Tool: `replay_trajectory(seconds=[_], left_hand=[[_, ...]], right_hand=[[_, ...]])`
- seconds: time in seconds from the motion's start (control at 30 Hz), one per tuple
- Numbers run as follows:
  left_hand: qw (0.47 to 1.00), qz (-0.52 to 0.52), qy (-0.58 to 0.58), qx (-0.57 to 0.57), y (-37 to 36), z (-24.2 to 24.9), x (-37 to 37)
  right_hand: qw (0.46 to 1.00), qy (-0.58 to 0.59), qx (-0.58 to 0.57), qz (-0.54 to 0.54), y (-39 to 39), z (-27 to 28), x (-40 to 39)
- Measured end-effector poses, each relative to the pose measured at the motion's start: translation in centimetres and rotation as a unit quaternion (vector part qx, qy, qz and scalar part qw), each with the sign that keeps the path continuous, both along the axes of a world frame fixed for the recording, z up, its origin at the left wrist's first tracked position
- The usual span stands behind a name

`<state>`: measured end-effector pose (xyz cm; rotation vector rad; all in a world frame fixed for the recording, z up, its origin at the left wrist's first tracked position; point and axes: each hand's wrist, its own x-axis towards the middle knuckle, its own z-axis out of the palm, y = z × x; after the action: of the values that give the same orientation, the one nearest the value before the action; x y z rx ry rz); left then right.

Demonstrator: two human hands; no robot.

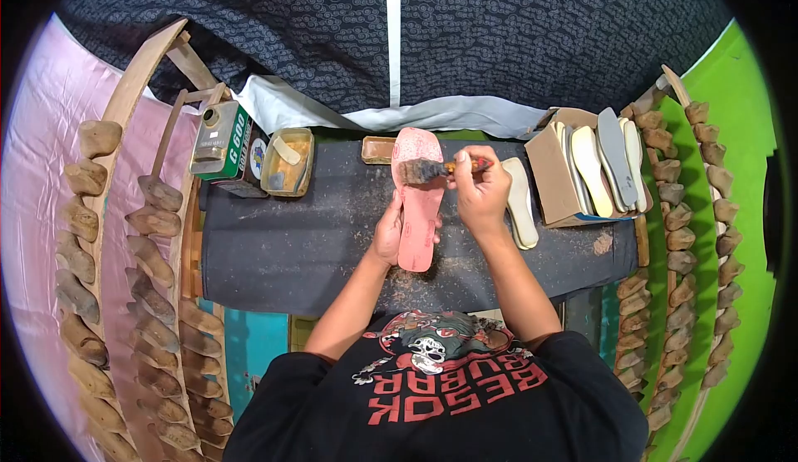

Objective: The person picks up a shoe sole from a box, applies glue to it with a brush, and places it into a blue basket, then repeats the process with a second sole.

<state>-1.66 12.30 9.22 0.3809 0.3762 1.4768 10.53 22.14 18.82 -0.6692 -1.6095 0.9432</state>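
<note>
Dark workbench point(291, 246) dusted with scraps, racks of wooden shoe forms either side. Left hand point(389, 233) grips pink sole point(418, 204) from its left edge, fingers wrapped under. Right hand point(480, 188) pinches brush point(428, 170) handle, bristles touching sole's upper end. Pale sole point(520, 204) just right of right hand; glue tin point(288, 161) well left.

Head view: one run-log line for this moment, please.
left hand: holds pink sole | right hand: brush on sole | glue tray left

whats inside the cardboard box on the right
The cardboard box holds several insoles standing on edge, cream ones and a grey one. Their lower ends and the box floor are hidden.
</note>
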Motion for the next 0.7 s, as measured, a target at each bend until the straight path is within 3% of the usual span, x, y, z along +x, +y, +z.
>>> replay_trajectory(seconds=[0.07, 0.17, 0.37, 0.57, 0.7], left_hand=[[1.0, 0.008, -0.007, -0.006, -0.3, -0.5, -0.8], [0.999, 0.032, -0.028, -0.03, -0.9, -0.7, -1.2], [0.999, -0.039, 0.011, -0.01, -0.8, -0.9, -0.1], [1.0, 0.023, 0.005, 0.015, -0.8, -0.5, -1.5], [0.999, -0.038, -0.007, -0.002, -0.8, -0.5, -0.7]], right_hand=[[0.998, -0.05, 0.021, -0.024, 0.3, -0.6, 1.3], [0.999, -0.027, -0.03, -0.024, 0.1, -0.8, 2.7], [0.997, 0.038, -0.064, -0.017, -0.9, -0.7, 1.1], [0.998, -0.004, -0.048, -0.044, 0.0, -0.6, 3.4], [0.998, 0.029, -0.033, -0.052, -0.8, -0.1, 2.6]])
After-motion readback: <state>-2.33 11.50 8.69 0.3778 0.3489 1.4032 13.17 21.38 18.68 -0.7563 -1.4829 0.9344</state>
